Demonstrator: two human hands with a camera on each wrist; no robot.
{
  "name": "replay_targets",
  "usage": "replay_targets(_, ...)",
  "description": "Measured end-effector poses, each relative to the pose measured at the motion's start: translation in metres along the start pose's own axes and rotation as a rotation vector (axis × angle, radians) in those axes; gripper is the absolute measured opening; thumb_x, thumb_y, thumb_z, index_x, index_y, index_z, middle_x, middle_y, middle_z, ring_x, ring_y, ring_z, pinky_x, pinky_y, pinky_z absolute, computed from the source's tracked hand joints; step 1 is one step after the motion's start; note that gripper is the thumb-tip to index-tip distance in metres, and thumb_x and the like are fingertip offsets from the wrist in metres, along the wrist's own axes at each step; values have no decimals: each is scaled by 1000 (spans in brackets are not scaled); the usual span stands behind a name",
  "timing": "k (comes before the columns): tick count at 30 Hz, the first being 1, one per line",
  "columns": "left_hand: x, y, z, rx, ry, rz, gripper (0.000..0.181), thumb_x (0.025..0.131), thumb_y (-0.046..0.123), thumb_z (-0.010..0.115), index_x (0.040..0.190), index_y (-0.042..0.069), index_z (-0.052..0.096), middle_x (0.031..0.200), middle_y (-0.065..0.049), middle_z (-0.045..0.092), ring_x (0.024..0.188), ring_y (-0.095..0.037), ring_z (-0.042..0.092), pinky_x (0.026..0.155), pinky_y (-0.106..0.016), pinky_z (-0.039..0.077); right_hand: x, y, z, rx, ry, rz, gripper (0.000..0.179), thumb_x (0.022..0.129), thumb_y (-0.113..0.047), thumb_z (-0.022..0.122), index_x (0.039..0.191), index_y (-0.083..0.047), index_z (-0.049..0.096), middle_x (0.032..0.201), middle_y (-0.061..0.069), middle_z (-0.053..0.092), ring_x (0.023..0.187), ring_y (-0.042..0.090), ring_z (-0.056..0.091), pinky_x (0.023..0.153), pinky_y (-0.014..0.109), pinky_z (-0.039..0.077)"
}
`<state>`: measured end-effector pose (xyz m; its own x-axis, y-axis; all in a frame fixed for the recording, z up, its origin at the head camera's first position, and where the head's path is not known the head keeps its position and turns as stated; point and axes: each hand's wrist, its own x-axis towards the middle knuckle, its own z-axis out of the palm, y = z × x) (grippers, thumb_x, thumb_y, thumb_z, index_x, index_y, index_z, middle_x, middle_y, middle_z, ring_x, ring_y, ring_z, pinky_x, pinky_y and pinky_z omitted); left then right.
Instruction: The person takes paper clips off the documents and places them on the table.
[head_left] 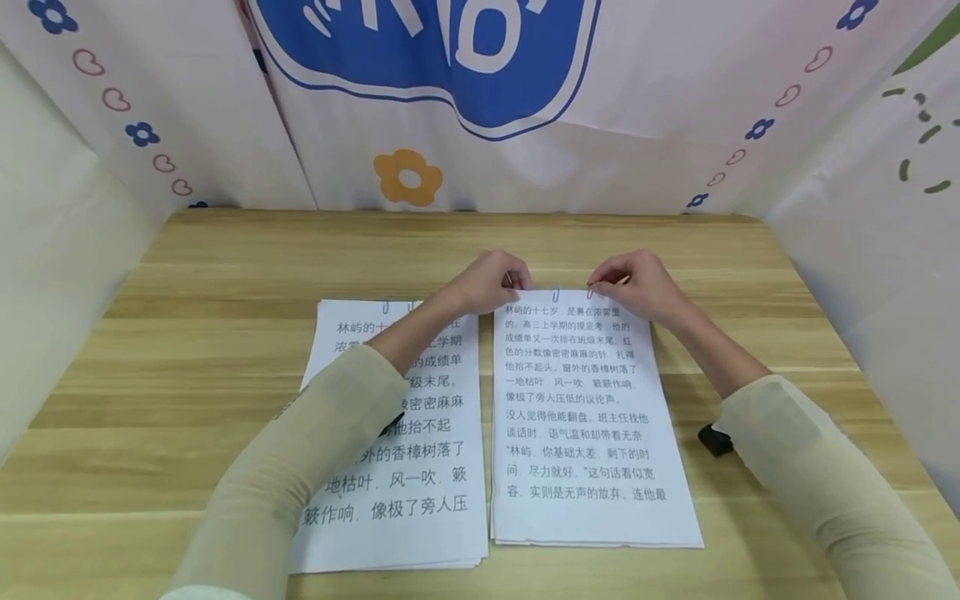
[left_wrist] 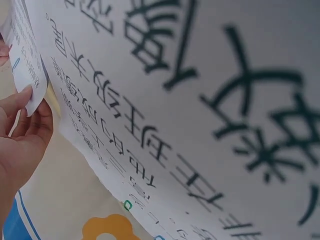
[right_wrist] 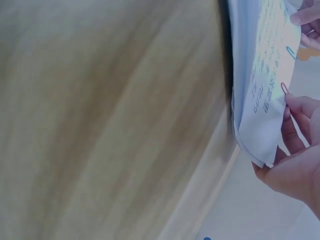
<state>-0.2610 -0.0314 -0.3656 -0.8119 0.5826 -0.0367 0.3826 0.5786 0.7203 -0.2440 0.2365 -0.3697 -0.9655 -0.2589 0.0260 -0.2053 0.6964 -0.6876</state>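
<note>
A stack of printed sheets (head_left: 585, 525) lies on the right side of the table's middle. My left hand (head_left: 495, 282) pinches its top left corner between thumb and fingers, as the left wrist view also shows. At its top edge are a blue paper clip (right_wrist: 291, 52) and a red paper clip (right_wrist: 284, 88). My right hand (head_left: 637, 283) pinches the red clip at the paper's edge, with other fingers by the top right corner. Left of this lies a second printed stack (head_left: 390, 550), partly hidden under my left forearm. It carries a green paper clip (left_wrist: 128, 205) and a blue one.
Both stacks lie on a wood-grain table (head_left: 225, 375). A white printed cloth (head_left: 637, 158) with an orange flower hangs behind its far edge, and white sheeting (head_left: 60, 225) stands at the sides. Dark straps (head_left: 716, 439) show at both wrists' sleeves.
</note>
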Motion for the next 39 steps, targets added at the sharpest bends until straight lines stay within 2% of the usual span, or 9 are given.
replay_targets(20,-2,-3,-1,4,9,-2,15,92,-11,66,101,0,72,98,-11,67,94,-23,62,87,-28,54,-1,-4,2,70,13,59,15,100,-8,67,107,1,76,103,17,72,87,26,60,66,22,47)
replay_targets(39,-2,-3,0,4,6,-1,14,92,-11,66,100,-1,71,98,-12,67,94,-24,62,88,-27,55,-1,-3,3,117,25,92,16,100,-5,65,110,3,74,101,18,71,84,26,62,64,20,49)
